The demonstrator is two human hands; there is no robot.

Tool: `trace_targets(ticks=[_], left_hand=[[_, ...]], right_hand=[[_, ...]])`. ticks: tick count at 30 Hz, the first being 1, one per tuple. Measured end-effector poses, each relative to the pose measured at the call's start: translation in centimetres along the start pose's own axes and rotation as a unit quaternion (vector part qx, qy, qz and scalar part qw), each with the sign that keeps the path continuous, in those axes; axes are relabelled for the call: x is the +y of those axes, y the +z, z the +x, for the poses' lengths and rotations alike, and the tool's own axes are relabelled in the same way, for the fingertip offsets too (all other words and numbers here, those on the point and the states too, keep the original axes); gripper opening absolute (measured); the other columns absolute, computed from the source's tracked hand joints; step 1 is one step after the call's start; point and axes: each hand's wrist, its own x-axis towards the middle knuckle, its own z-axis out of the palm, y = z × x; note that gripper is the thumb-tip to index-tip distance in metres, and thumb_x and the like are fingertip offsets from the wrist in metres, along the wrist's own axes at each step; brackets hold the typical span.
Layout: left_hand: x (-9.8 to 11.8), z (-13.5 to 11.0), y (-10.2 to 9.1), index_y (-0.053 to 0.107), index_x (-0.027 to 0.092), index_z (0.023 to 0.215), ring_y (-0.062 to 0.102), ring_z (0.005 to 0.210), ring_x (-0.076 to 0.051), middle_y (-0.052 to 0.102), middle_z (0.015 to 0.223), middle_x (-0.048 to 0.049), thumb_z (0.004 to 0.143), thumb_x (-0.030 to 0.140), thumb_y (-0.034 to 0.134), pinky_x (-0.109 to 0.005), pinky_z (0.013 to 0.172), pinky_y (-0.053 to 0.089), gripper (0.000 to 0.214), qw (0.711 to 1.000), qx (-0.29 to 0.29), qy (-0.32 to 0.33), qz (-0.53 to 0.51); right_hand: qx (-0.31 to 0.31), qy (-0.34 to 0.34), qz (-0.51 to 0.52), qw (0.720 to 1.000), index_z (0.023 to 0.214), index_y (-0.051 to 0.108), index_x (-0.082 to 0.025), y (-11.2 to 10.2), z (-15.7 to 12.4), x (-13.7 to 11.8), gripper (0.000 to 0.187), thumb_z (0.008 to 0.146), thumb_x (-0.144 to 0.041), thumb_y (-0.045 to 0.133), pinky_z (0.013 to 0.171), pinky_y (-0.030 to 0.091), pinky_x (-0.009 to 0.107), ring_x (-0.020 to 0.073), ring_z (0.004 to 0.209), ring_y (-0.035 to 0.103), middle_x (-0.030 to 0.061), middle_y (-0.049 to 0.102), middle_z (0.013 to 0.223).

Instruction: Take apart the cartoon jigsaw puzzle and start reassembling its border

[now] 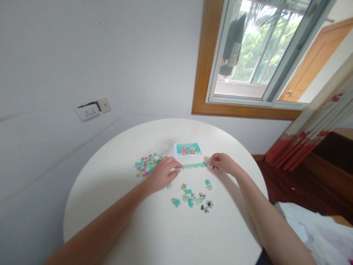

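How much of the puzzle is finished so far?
Only a little. One joined strip of green pieces lies below the box. The left hand presses one end of it and the right hand pinches the other. Still to fit: the loose pieces nearer the person and the pile at the left, so most of it is left.

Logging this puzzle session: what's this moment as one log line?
left hand on puzzle strip | right hand pinching strip end | loose pieces near | pile left
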Motion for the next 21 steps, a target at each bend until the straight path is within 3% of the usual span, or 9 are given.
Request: trace_targets(ticks=[4,8,16,21], left_hand=[[0.1,0.0,-0.1,0.063,0.022,0.102,0.052,0.098,-0.021,0.062,0.1,-0.005,0.092,0.025,0.049,-0.035,0.09,0.039,0.018,1.0,0.0,-0.003,0.0],[0.2,0.0,-0.1,0.064,0.022,0.102,0.052,0.099,-0.021,0.062,0.1,-0.0054,0.092,0.025,0.049,-0.035,0.091,0.039,0.018,1.0,-0.002,-0.004,0.002],[0.2,0.0,-0.1,0.064,0.022,0.101,0.051,0.099,-0.021,0.061,0.099,-0.0053,0.091,0.024,0.05,-0.036,0.091,0.039,0.017,1.0,-0.003,-0.003,0.001],[0.3,0.0,-0.1,0.064,0.022,0.102,0.051,0.098,-0.021,0.061,0.099,-0.0053,0.091,0.024,0.05,-0.036,0.091,0.039,0.018,1.0,-0.006,-0.009,0.002]], right_hand=[[-0.044,0.026,0.021,0.998,0.069,0.058,-0.017,0.1,-0.4,-0.4,0.015,0.08,-0.025,0.051,0.05,0.041,0.019,0.0102,0.051,0.056,0.0035,0.07,0.066],[-0.07,0.028,-0.033,0.997,0.063,0.058,-0.016,0.1,-0.7,-0.6,0.026,0.083,-0.03,0.049,0.046,0.036,0.02,0.0089,0.047,0.051,0.0032,0.071,0.066],[-0.052,0.042,-0.143,0.987,0.055,0.062,-0.015,0.3,-0.9,-1.3,0.038,0.085,-0.035,0.049,0.044,0.023,0.024,0.0083,0.039,0.034,-0.003,0.043,0.038],[-0.039,0.04,-0.164,0.985,0.057,0.062,-0.014,0.8,-1.0,-1.8,0.038,0.087,-0.034,0.048,0.047,0.027,0.023,0.0089,0.042,0.039,-0.0011,0.05,0.044]])
